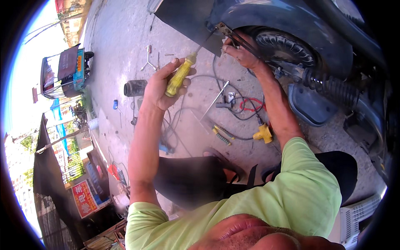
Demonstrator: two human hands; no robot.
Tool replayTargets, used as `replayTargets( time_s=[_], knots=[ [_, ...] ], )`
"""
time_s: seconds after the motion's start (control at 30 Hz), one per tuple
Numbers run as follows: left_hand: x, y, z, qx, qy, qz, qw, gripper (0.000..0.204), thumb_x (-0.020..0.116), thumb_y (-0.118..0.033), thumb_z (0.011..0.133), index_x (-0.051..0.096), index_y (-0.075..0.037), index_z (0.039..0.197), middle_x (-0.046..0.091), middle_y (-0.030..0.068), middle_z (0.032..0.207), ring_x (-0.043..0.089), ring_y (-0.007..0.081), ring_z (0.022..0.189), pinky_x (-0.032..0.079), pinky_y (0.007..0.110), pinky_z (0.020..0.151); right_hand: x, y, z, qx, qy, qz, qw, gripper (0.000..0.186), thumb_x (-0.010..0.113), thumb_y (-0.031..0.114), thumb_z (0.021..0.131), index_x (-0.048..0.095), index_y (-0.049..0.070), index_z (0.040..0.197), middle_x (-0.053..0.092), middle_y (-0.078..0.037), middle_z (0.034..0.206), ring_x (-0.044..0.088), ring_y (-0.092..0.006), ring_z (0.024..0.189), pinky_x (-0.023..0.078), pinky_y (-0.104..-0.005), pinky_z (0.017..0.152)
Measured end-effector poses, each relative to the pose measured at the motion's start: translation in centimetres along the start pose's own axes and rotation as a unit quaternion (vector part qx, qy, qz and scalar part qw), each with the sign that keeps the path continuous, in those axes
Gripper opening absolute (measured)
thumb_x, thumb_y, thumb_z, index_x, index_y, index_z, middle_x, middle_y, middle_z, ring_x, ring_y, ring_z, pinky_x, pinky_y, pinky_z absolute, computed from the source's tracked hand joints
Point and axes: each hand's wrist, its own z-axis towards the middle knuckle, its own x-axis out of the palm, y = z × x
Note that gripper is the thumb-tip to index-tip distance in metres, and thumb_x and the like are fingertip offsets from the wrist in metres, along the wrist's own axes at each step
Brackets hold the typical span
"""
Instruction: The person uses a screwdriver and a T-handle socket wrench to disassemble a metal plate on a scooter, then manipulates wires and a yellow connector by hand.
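My left hand (170,83) grips a yellow-handled screwdriver (179,77), whose shaft angles up toward a small metal fitting (223,30) at the edge of the vehicle's dark bodywork (271,12). My right hand (241,54) has its fingers curled at that fitting and the black cables (246,41) hanging from it, beside a dark flap (181,18); exactly what the fingertips pinch is unclear. Behind my right hand are the wheel (283,46) and a coil-spring shock absorber (329,85).
On the concrete lie a cross-shaped wrench (149,60), dark canister (134,88), long metal rod (214,102), red looped cord (253,100), yellow power connector (262,134) and several other tools and cables. A three-wheeled vehicle (62,75) stands off to the left, near a red sign (84,196).
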Motion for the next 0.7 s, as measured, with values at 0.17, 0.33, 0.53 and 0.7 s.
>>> replayTargets(
  time_s=[0.17,0.33,0.53,0.7],
  knots=[
    [1.2,-0.3,-0.6,0.147,-0.049,0.403,0.902,0.032,0.062,-0.015,0.099,0.063,-0.004,0.129,0.069,0.0142,0.088,0.058,0.0130,0.055,0.044,0.024,0.044,0.1,-0.4,-0.2,0.006,0.015,-0.017,1.000,0.016,0.073,0.013,0.081,0.064,0.003,0.090,0.066,-0.007,0.079,0.064,-0.0188,0.075,0.050,-0.0341,0.073],
    [1.0,1.0,-0.3,0.412,-0.068,0.613,0.671,0.035,0.070,-0.012,0.093,0.064,-0.003,0.126,0.072,0.0132,0.095,0.060,0.0126,0.057,0.046,0.023,0.049,-0.1,-1.3,0.1,-0.102,-0.008,-0.086,0.991,0.018,0.073,0.011,0.080,0.063,0.002,0.091,0.064,-0.007,0.080,0.063,-0.0182,0.074,0.051,-0.0342,0.071],
    [-0.8,0.5,0.3,0.031,0.054,-0.007,0.998,0.041,0.054,-0.030,0.102,0.056,0.002,0.127,0.067,0.0169,0.101,0.055,0.0148,0.058,0.043,0.024,0.050,0.1,-1.0,0.2,-0.019,0.005,-0.027,0.999,0.018,0.072,0.012,0.079,0.063,0.002,0.091,0.063,-0.008,0.080,0.063,-0.0182,0.074,0.051,-0.0347,0.071],
    [-2.1,1.5,2.1,-0.069,0.161,0.000,0.985,0.037,0.053,-0.030,0.102,0.055,-0.006,0.130,0.064,0.0159,0.086,0.047,0.0110,0.050,0.033,0.021,0.039,0.1,-0.2,0.0,-0.028,0.004,-0.047,0.998,0.017,0.072,0.012,0.079,0.064,0.002,0.090,0.064,-0.008,0.081,0.063,-0.0192,0.075,0.051,-0.0347,0.071]
  ],
)
